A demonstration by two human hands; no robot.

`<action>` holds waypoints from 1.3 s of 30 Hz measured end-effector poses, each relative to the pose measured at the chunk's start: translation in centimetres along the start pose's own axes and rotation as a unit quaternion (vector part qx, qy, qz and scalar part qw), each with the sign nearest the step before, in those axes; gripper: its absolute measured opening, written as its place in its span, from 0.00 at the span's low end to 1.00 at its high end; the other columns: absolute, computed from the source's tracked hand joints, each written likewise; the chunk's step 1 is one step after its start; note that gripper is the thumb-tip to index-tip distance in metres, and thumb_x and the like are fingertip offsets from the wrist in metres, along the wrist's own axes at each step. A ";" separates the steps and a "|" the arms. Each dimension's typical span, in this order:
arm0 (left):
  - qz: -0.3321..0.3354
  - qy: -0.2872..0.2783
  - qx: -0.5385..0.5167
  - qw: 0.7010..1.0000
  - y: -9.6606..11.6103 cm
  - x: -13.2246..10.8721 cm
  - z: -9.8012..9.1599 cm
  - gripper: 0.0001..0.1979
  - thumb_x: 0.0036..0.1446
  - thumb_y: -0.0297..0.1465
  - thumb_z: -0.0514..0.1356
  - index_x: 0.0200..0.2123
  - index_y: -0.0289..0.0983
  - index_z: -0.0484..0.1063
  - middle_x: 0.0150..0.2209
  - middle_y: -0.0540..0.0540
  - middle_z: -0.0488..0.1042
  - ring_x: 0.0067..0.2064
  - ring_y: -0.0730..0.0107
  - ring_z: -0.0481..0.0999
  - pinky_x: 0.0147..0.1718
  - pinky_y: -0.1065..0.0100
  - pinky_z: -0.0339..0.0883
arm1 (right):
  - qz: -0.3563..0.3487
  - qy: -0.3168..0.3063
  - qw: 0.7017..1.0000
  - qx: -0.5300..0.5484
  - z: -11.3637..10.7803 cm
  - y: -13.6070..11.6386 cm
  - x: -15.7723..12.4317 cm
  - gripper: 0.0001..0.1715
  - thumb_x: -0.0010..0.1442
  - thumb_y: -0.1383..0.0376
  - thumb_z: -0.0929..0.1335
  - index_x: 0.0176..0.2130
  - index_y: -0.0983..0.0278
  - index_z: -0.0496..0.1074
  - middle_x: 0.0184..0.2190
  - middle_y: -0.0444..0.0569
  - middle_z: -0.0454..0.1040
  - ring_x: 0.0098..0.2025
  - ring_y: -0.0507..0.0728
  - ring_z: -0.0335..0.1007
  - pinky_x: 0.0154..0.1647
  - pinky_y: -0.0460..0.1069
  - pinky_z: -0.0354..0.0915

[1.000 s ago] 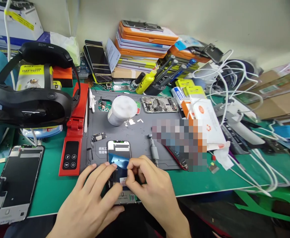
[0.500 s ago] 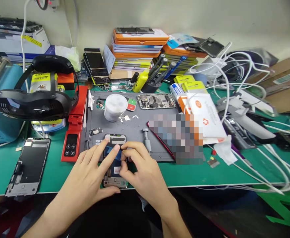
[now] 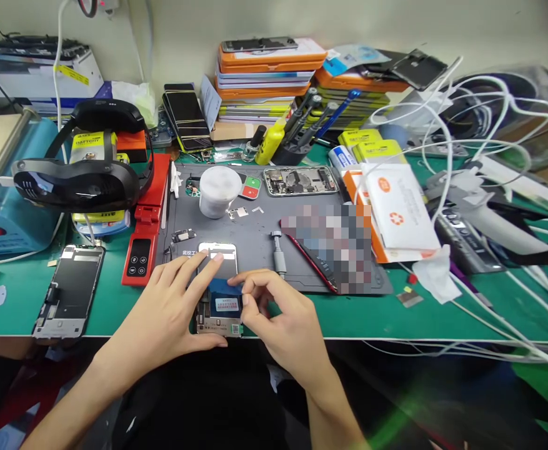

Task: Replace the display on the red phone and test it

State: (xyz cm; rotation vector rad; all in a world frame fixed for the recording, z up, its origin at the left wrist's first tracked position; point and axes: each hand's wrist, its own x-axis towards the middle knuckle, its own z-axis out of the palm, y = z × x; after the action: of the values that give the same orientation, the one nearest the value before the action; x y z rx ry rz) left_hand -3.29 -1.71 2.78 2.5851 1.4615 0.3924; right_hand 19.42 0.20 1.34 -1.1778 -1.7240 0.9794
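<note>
The phone (image 3: 220, 261) lies open on its back at the near edge of the gray mat (image 3: 255, 250), right in front of the person. A blue film (image 3: 224, 288) covers the middle of the phone.

The left hand (image 3: 170, 309) is open with its fingers spread out. One fingertip presses on the shiny top end of the phone. The thumb lies along the phone's bottom edge, at 6 o'clock.

The right hand (image 3: 278, 319) is at 3 o'clock from the phone. Its thumb and first finger are pinched shut on the right edge of the blue film. The other fingers are curled in.

From the phone, a white tub (image 3: 218, 190) stands at 12 o'clock on the mat. A small metal tool (image 3: 278, 253) lies at 2 o'clock, near the right hand. A red box (image 3: 143, 234) with buttons lies at 10 o'clock, just beside the mat. A black headset (image 3: 81, 178) sits farther off at 10 o'clock. A loose phone screen (image 3: 70, 290) lies at 9 o'clock on the green table (image 3: 395, 319). A pile of orange boxes (image 3: 269, 65) is stacked far back at 12 o'clock. White wires (image 3: 447, 125) are tangled at 2 o'clock.
</note>
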 end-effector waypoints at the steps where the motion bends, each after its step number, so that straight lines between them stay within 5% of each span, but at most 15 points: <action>1: -0.001 -0.002 -0.002 1.000 0.0 -0.1 0.0 0.66 0.52 0.56 0.76 0.80 0.37 0.43 0.74 0.31 0.66 0.69 0.40 0.68 0.64 0.47 0.66 | 0.004 0.000 1.000 0.009 -0.1 -0.1 -0.1 0.09 0.67 0.72 0.67 0.39 0.57 0.71 0.43 0.39 0.83 0.30 0.47 0.70 0.31 0.42 0.67; 7: -0.009 0.012 -0.024 1.000 0.2 0.2 0.2 0.56 0.61 0.63 0.64 0.77 0.34 0.49 0.74 0.31 0.67 0.70 0.43 0.68 0.66 0.48 0.64 | 0.045 -0.002 0.996 0.072 -0.4 0.2 -0.8 0.05 0.71 0.67 0.68 0.39 0.58 0.72 0.43 0.42 0.84 0.33 0.48 0.75 0.35 0.43 0.72; 14: -0.069 0.057 0.007 0.996 1.7 1.0 1.0 0.33 0.73 0.35 0.62 0.75 0.33 0.54 0.70 0.35 0.72 0.67 0.47 0.71 0.59 0.50 0.67 | 0.073 0.009 0.993 0.091 0.1 0.4 -0.5 0.05 0.72 0.62 0.68 0.40 0.57 0.71 0.46 0.45 0.84 0.32 0.49 0.74 0.33 0.46 0.71; 25: -0.072 0.064 -0.013 0.995 1.3 0.4 1.2 0.31 0.71 0.22 0.54 0.75 0.32 0.55 0.69 0.39 0.73 0.65 0.55 0.70 0.61 0.55 0.64 | 0.085 0.040 0.995 0.047 0.0 0.4 -0.8 0.03 0.74 0.63 0.67 0.43 0.57 0.70 0.48 0.46 0.85 0.33 0.50 0.78 0.31 0.45 0.73; 32: -0.052 0.065 0.013 0.996 1.0 0.3 1.5 0.28 0.74 0.21 0.52 0.74 0.31 0.57 0.72 0.38 0.71 0.67 0.54 0.69 0.62 0.55 0.63 | 0.011 0.062 0.998 -0.015 -0.1 -0.7 -2.3 0.07 0.71 0.70 0.68 0.43 0.56 0.70 0.45 0.40 0.85 0.33 0.47 0.78 0.37 0.43 0.76; 39: -0.046 0.065 0.019 0.997 0.9 0.5 1.6 0.25 0.74 0.22 0.51 0.72 0.30 0.61 0.73 0.37 0.71 0.66 0.53 0.70 0.61 0.53 0.64 | 0.033 0.072 0.997 -0.008 -0.4 -0.4 -3.5 0.05 0.73 0.69 0.67 0.44 0.57 0.70 0.46 0.43 0.85 0.34 0.49 0.79 0.37 0.44 0.77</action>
State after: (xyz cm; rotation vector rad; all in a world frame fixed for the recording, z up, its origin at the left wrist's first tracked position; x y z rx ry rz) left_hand -1.82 -1.74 1.58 2.5517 1.6380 0.5341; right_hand 20.48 -3.23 1.18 -1.2909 -1.5911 0.8974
